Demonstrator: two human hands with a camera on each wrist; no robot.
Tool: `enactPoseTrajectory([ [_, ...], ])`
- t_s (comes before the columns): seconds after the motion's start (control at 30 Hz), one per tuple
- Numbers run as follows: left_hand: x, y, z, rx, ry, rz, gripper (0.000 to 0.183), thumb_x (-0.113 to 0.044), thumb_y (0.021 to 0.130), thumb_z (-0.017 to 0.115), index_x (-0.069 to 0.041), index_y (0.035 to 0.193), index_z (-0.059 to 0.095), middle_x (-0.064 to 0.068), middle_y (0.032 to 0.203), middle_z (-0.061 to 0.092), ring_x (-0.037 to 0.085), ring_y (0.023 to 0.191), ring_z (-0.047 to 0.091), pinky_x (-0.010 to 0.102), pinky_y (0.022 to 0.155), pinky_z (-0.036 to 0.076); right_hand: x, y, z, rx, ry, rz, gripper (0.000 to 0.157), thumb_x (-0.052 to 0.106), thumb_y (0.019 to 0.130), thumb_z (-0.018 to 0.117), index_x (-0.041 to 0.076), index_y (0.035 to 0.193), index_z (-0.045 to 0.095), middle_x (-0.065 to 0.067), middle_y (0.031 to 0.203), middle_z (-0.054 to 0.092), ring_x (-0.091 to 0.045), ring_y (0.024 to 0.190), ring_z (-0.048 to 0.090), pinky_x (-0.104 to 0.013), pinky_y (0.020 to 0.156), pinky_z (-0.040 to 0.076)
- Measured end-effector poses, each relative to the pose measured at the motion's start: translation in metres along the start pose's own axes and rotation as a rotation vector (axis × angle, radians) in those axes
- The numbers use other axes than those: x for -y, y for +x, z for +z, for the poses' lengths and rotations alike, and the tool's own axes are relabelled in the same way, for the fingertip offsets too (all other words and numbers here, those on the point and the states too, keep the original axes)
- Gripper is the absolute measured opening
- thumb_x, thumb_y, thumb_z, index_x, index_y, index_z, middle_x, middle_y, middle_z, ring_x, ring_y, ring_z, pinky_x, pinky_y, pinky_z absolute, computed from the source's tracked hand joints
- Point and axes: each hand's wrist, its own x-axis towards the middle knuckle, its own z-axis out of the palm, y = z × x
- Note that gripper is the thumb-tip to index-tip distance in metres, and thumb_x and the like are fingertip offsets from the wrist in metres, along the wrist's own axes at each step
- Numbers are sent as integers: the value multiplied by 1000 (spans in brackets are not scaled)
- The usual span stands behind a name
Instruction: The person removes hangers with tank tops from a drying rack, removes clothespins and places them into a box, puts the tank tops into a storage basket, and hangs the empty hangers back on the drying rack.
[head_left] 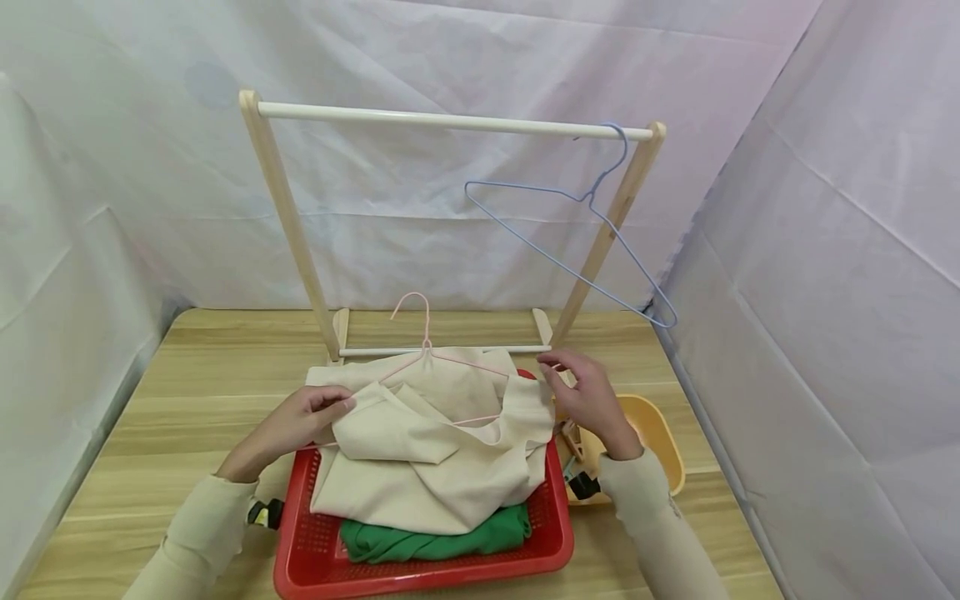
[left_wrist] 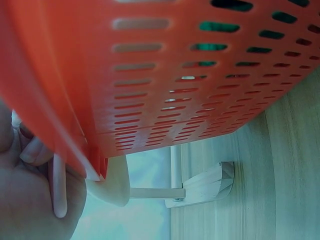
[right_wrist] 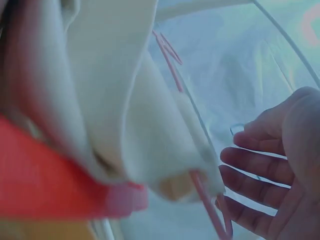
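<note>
A cream sleeveless top (head_left: 465,483) lies bunched over a red basket (head_left: 420,579), with a pink hanger (head_left: 427,321) threaded inside it and its hook standing up behind the neckline. Thumb and fingers of my left hand (head_left: 300,421) pinch the top's left shoulder. In the left wrist view, the hanger's pink end (left_wrist: 59,192) lies against that palm. At the opposite shoulder, my right hand (head_left: 588,396) has its fingers loosely bent beside the hanger's other end, which pokes out of the cloth (right_wrist: 207,205). The right wrist view shows those fingers spread, gripping nothing.
Behind the basket stands a wooden rack with a white rail (head_left: 450,121); a blue hanger (head_left: 592,200) hangs at its right end. Green cloth (head_left: 435,542) lies in the basket. A yellow tray (head_left: 660,437) with clothespins (head_left: 573,437) sits right of it. White curtains surround the table.
</note>
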Motion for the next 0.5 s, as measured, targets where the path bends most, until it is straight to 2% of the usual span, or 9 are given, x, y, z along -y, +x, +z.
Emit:
enactPoseTrajectory([
  [0.27,0,0,0,7,-12,1,17,-21,102,57,-12,104,71,1,89,68,11,80,61,26,75,49,11,19,16,148,16,-94,17,8,94,67,0,108,71,-12,109,72,-24,96,67,-44,77,57],
  [0.5,0,1,1,19,-17,-4,18,-22,102,57,-11,105,71,2,88,68,11,79,61,26,73,50,22,29,29,236,44,-114,17,7,93,68,0,109,70,-11,108,71,-25,99,67,-42,82,57],
])
